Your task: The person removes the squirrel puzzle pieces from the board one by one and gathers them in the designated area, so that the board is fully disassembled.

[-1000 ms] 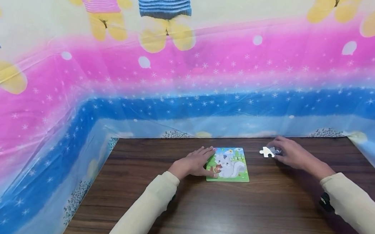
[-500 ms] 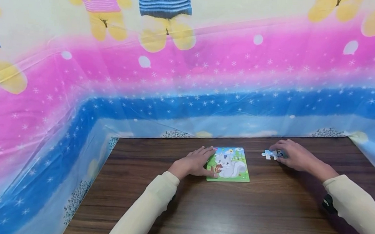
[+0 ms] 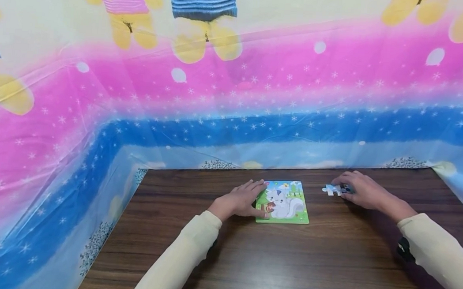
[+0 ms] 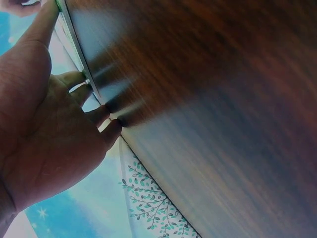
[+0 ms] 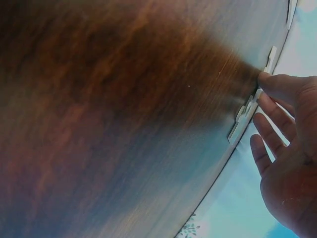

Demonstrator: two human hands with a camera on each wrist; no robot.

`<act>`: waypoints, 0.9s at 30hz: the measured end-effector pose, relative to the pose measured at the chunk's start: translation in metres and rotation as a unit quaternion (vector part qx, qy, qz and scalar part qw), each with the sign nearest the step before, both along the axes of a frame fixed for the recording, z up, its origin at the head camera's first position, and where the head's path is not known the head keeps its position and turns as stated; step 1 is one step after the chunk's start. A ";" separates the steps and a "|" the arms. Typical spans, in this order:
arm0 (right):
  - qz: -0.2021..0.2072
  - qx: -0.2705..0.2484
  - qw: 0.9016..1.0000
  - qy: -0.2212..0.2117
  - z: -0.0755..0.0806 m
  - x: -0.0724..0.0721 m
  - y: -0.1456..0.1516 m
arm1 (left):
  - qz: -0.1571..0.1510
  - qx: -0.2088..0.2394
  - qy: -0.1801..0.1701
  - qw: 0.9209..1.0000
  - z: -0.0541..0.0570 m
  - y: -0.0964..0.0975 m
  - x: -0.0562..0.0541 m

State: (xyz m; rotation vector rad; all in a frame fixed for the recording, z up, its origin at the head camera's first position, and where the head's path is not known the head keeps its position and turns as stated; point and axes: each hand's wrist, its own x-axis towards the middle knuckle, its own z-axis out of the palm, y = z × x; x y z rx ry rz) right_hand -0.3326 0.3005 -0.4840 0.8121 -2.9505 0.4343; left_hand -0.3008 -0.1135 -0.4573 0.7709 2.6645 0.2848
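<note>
The left hand (image 3: 239, 201) is resting over the left side of the squirrel puzzle (image 3: 287, 205), its grip lying relaxed: the fingers are reaching towards the puzzle's far-left corner, the thumb is touching its near-left part, and nothing is being clasped. The puzzle is lying flat on the desk (image 3: 280, 262), near the middle of its far edge. This hand is probably doing best by pressing only lightly, so that the puzzle isn't sliding.

Farther right, between the puzzle and the desk's far-right corner, loose puzzle pieces (image 3: 330, 190) are lying well apart from the puzzle. The right hand (image 3: 363, 192) is bending over them, its grip apparently pinching puzzle pieces between thumb and fingers; the fingers are hiding how many. Handling them well is likely calling for a light hold by the edges, so that thin neighbours aren't catching or flipping.
</note>
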 end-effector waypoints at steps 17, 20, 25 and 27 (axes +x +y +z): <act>0.005 -0.024 1.000 0.005 0.014 0.002 -0.051 | -0.010 0.022 -0.003 1.000 -0.004 -0.002 -0.007; 0.016 -0.029 0.999 -0.002 0.013 0.000 -0.073 | -0.005 0.027 0.001 1.000 -0.004 -0.006 -0.008; 0.023 -0.052 0.998 -0.024 0.013 -0.003 -0.111 | 0.008 0.020 0.003 1.000 -0.005 -0.012 -0.008; 0.023 -0.068 0.997 -0.035 0.013 -0.004 -0.127 | 0.012 0.013 0.001 1.000 -0.006 -0.015 -0.007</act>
